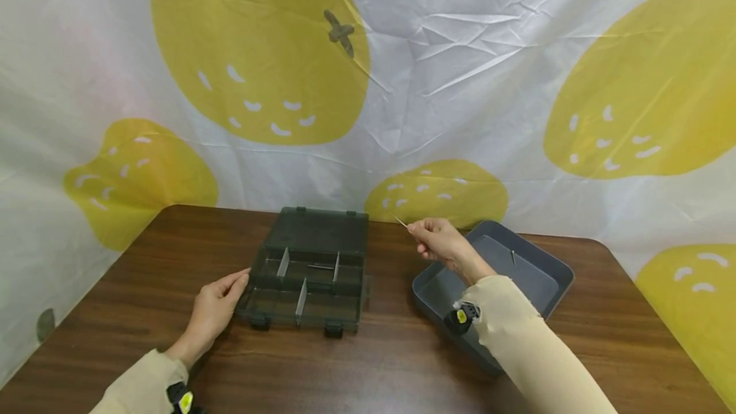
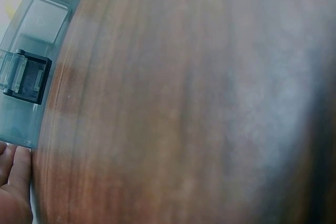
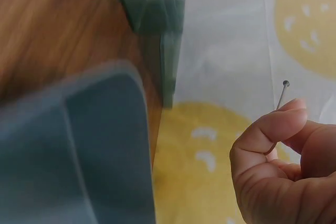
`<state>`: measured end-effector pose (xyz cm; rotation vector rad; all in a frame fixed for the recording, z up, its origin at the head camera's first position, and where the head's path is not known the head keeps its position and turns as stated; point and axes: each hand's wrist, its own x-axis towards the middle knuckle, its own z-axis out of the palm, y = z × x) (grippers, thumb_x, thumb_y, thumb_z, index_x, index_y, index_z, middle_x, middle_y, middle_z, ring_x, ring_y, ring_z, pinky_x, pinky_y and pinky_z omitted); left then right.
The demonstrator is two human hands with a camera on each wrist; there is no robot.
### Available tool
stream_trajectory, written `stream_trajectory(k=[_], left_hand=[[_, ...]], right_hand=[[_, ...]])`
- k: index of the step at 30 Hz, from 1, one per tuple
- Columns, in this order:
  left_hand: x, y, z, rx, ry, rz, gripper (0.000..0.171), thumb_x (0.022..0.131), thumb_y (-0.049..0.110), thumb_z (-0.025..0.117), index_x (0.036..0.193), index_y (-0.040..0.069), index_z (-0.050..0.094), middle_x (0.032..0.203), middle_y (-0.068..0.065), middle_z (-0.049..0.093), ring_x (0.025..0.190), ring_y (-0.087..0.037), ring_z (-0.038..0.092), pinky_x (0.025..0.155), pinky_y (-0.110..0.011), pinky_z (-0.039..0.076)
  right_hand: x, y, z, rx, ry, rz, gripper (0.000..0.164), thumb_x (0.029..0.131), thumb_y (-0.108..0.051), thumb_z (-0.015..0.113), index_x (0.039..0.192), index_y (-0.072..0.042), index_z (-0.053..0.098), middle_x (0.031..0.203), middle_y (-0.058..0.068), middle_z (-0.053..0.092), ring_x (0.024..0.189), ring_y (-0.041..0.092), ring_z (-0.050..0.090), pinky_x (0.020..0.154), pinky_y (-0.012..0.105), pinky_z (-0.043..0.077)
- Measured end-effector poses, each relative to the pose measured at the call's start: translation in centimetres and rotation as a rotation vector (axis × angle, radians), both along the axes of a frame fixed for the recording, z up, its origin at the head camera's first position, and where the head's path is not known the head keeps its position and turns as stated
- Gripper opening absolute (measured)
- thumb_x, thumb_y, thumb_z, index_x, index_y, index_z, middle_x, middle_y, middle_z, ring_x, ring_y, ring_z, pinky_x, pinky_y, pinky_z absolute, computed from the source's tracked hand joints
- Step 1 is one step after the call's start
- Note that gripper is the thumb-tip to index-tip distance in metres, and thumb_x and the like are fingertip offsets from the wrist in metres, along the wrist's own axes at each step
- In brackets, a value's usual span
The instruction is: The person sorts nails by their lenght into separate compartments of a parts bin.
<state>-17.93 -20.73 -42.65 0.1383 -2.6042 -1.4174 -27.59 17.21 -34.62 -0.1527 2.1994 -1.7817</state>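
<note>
My right hand (image 1: 441, 243) pinches a thin nail (image 3: 282, 94) between thumb and forefinger. The nail's small round head points up in the right wrist view. This hand is raised over the left rim of a dark grey tray (image 1: 560, 273), where another nail (image 1: 513, 257) lies. To the left stands a dark translucent compartment box (image 1: 330, 305) with its lid (image 1: 322, 229) laid back. One slim metal piece (image 1: 320, 267) lies in the box's back middle compartment. My left hand (image 1: 211, 308) touches the left side of the box with fairly straight fingers (image 2: 20, 169).
The box and the tray stand apart on a brown wooden table (image 1: 391, 363). Behind the table hangs a white cloth (image 1: 460, 114) with large yellow fruit prints. Black latches (image 1: 333, 329) stick out at the box's front edge.
</note>
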Motion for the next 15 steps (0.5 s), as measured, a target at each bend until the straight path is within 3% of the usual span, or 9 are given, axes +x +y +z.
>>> stream_trajectory(k=[3,8,15], left_hand=[[0.0,0.0,0.0,0.004,-0.009,-0.001,0.041,0.100,0.029,0.046,0.130,0.002,0.056,0.131,-0.017,0.055,0.124,-0.033,0.048,0.101,-0.048,0.042],[0.0,0.0,0.1,0.005,-0.014,-0.005,0.042,0.100,0.029,0.046,0.130,0.002,0.055,0.131,-0.016,0.054,0.125,-0.032,0.048,0.101,-0.048,0.042],[-0.1,0.0,0.1,0.015,-0.014,-0.001,0.041,0.100,0.028,0.048,0.130,0.002,0.056,0.131,-0.016,0.054,0.125,-0.032,0.048,0.102,-0.047,0.041]], right_hand=[[0.2,-1.6,-0.1,0.018,-0.002,0.025,0.015,0.099,-0.013,0.048,0.090,-0.002,0.055,0.056,-0.006,0.046,0.045,-0.001,0.045,0.042,0.011,0.040],[0.5,-3.9,-0.2,0.062,0.005,0.065,0.028,0.099,-0.014,0.047,0.111,0.010,0.056,0.055,-0.006,0.047,0.045,0.000,0.045,0.043,0.012,0.041],[0.9,-6.3,-0.7,0.062,0.033,0.117,0.028,0.099,-0.012,0.049,0.108,0.013,0.057,0.054,-0.004,0.047,0.045,0.002,0.044,0.043,0.015,0.039]])
